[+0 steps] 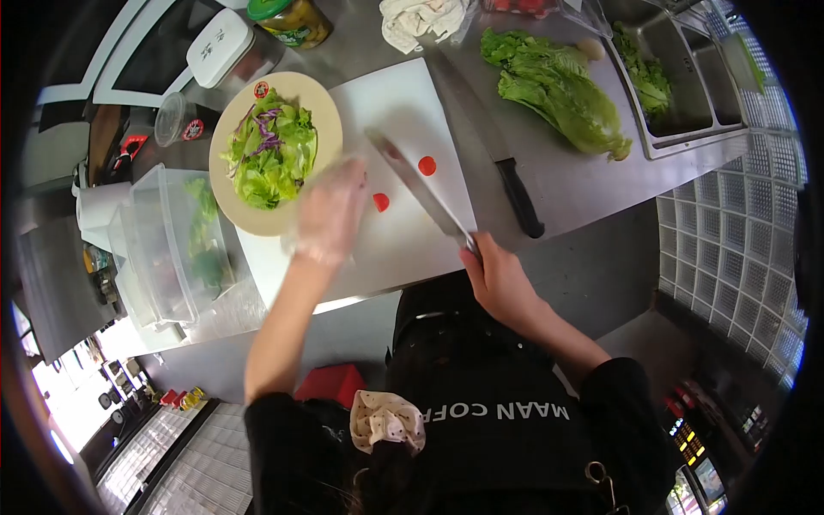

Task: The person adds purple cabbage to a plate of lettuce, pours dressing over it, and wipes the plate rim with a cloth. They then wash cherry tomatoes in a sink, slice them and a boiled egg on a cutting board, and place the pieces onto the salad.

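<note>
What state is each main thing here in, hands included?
Left hand: gloved, blurred
Right hand: closed around a knife handle
Held knife: angled across the cutting board
Second knife: lying unheld on the counter
Two red pieces: lying apart on the board
Salad: in pieces, on a plate
Lettuce: lying loose
Green-lidded jar: closed
White-lidded container: closed
Cloth: crumpled

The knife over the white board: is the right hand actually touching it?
Touching: the head view shows the right hand closed around the handle end of the knife.
</note>
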The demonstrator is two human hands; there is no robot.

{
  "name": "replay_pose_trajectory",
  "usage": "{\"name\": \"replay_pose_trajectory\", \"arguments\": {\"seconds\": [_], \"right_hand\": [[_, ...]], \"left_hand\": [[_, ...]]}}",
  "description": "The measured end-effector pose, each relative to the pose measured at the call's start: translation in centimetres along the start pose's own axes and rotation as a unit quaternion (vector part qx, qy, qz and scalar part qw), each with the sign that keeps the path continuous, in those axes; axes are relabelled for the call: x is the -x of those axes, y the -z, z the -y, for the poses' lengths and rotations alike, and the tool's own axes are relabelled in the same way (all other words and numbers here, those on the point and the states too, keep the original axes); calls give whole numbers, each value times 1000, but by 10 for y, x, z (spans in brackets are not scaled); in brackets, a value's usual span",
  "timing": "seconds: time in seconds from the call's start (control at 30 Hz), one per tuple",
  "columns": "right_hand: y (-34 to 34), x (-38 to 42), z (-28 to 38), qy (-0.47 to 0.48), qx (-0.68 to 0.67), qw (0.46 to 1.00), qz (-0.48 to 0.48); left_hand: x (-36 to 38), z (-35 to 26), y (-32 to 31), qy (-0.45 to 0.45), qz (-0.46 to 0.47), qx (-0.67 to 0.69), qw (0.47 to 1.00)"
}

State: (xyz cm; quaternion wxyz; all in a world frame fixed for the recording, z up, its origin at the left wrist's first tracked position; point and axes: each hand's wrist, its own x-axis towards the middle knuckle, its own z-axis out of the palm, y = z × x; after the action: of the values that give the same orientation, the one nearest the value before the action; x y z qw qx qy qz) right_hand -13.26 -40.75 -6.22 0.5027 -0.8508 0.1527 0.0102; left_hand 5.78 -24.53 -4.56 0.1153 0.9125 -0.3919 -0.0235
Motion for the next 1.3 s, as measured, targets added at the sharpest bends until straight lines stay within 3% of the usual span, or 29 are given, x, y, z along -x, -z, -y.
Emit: {"name": "replay_pose_trajectory", "arguments": {"seconds": [0.07,0.1,0.17,0.2,0.27,0.3,0.33,0.4,0.43,0.63,0.77,0.83,1.07,1.13,1.23,1.3], "right_hand": [[0,13,-5,-28,4,999,31],[-3,17,-12,-30,-1,999,31],[-3,19,-17,-33,2,999,21],[-3,19,-19,-29,4,1000,9],[0,20,-22,-36,10,999,7],[1,20,-24,-37,14,999,6],[3,19,-25,-38,18,999,7],[7,21,-25,-25,9,1000,14],[8,21,-24,-26,10,999,17],[7,22,-26,-20,-15,1000,12],[7,22,-25,-21,0,1000,17],[8,21,-25,-29,0,999,24],[8,26,-23,-25,9,999,41],[6,24,-21,-32,10,998,45],[2,16,-22,-16,21,999,38],[-1,11,-25,-1,29,999,43]], "left_hand": [[31,-20,-12,111,-45,201,972],[42,-37,-24,108,-38,204,972],[55,-71,-46,205,-110,462,855],[53,-77,-53,204,-107,466,854],[46,-86,-65,248,-125,305,911],[44,-92,-69,289,-164,338,880],[45,-90,-74,291,-164,341,879],[52,-81,-82,327,-170,440,819],[53,-78,-82,296,-176,390,854],[49,-67,-86,274,-154,358,879],[48,-65,-87,297,-130,375,869],[48,-66,-85,256,-144,297,909],[51,-66,-82,225,-130,250,932],[50,-65,-85,182,-180,233,938],[53,-67,-80,204,-130,239,940],[53,-66,-84,199,-148,248,936]]}}
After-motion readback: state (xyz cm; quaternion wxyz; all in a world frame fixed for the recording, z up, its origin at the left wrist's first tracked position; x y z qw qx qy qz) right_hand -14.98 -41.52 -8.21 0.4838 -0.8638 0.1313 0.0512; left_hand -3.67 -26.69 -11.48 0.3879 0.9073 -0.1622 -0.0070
